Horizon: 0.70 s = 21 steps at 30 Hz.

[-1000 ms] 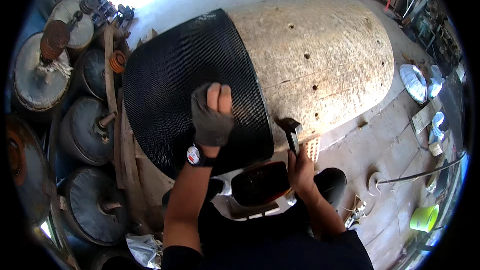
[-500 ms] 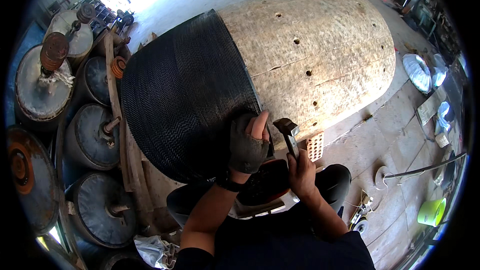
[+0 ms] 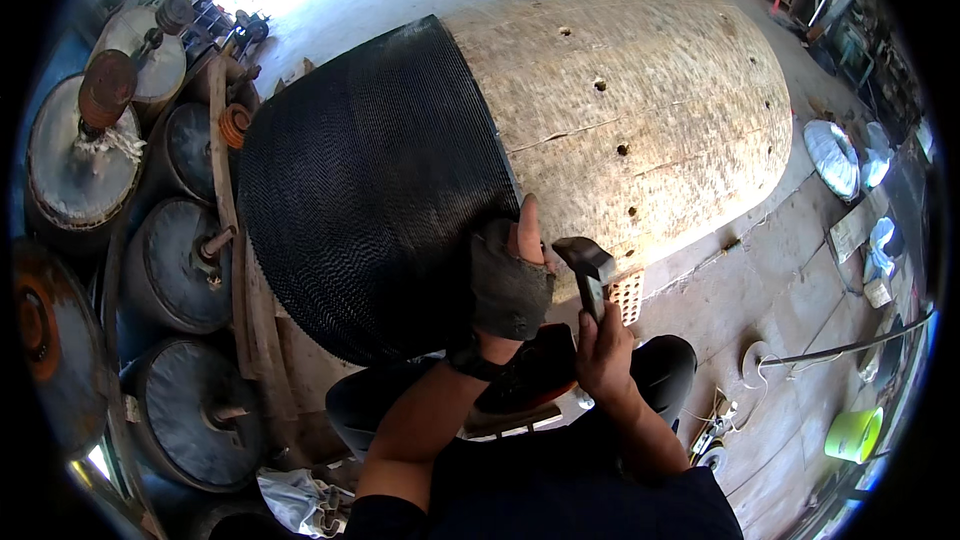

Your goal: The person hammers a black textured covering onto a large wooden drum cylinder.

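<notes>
In front of me lies a large drum of pale, mottled wood [image 3: 660, 70] with several holes in it. Its left part is wrapped in a black ridged covering [image 3: 370, 160] made of rows of fine teeth. My left hand [image 3: 512, 285], in a dark fingerless glove, rests at the covering's right edge, with one bare finger pointing up along it. Its other fingers are bent and partly hidden; what they hold I cannot make out. My right hand [image 3: 606, 358] is closed round the handle of a hammer [image 3: 585, 258]. The hammer's head is beside my left fingertips, close to the wood.
Dark cylinders with round ends [image 3: 190, 415] are stacked along the left, beside a wooden plank [image 3: 222, 150]. A perforated block [image 3: 627, 295] stands under the drum. To the right are a bright green bucket [image 3: 853, 435], a wrapped white coil [image 3: 832, 158] and a power tool [image 3: 712, 435].
My left hand has shifted slightly right and turned, and its raised finger stands straighter. The hammer's head has tilted a little and stays near the left hand. The view has shifted slightly.
</notes>
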Motion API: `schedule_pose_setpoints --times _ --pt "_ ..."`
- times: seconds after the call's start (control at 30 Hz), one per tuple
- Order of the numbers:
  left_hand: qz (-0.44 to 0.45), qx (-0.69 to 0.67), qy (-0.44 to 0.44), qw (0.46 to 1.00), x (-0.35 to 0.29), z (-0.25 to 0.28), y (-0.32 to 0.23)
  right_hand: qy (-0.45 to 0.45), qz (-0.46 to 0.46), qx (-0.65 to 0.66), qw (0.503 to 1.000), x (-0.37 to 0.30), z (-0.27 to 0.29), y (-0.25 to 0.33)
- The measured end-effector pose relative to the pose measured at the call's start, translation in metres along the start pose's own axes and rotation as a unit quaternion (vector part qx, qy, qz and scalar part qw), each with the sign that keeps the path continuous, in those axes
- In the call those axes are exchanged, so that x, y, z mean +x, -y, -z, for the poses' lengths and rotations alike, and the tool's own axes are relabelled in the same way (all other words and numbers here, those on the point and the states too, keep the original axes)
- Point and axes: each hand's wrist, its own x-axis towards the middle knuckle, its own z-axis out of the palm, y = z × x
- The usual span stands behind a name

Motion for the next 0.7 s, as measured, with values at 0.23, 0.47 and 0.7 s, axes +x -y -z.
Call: schedule_pose_setpoints --times 0.23,0.47,0.7 --pt "-0.019 -0.064 -0.015 0.998 -0.029 0.025 -0.009 -0.004 0.036 0.000 0.999 -0.002 0.002 -0.008" --pt "-0.010 -0.016 0.346 0.938 -0.144 0.019 -0.014 0.057 -0.008 -0.013 0.998 0.017 0.000 -0.003" --pt "-0.061 0.011 0.375 0.925 -0.178 -0.001 -0.019 0.007 0.060 -0.094 0.994 0.001 0.002 -0.009"
